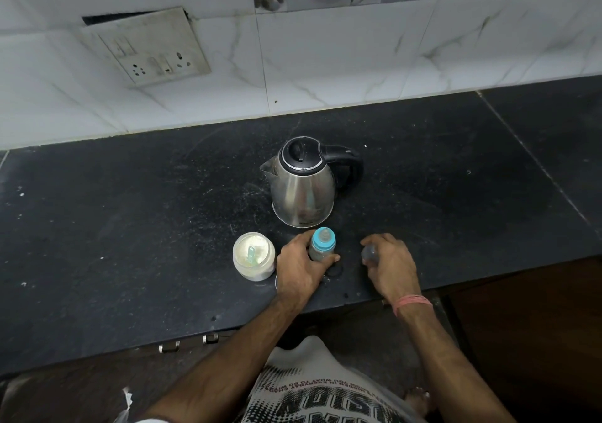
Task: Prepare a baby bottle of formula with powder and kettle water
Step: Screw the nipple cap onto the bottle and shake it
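shirt (312,400) print upside down, unreadable.

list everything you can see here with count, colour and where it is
kettle: 1, steel with black lid and handle, middle of the counter, lid shut
bottle: 1, clear with blue collar and teat, upright in front of the kettle
powder jar: 1, clear, open, white powder inside, left of the bottle
scoop: 1, light green, standing in the powder
cap: 1, clear greyish, right of the bottle, in the right hand
counter: 1, black stone
wall tiles: white marbled, behind the counter
switch plate: 1, off-white, on the wall at upper left
wrist band: 1, pink, on the right wrist
left hand: gripping the bottle
right hand: holding the cap
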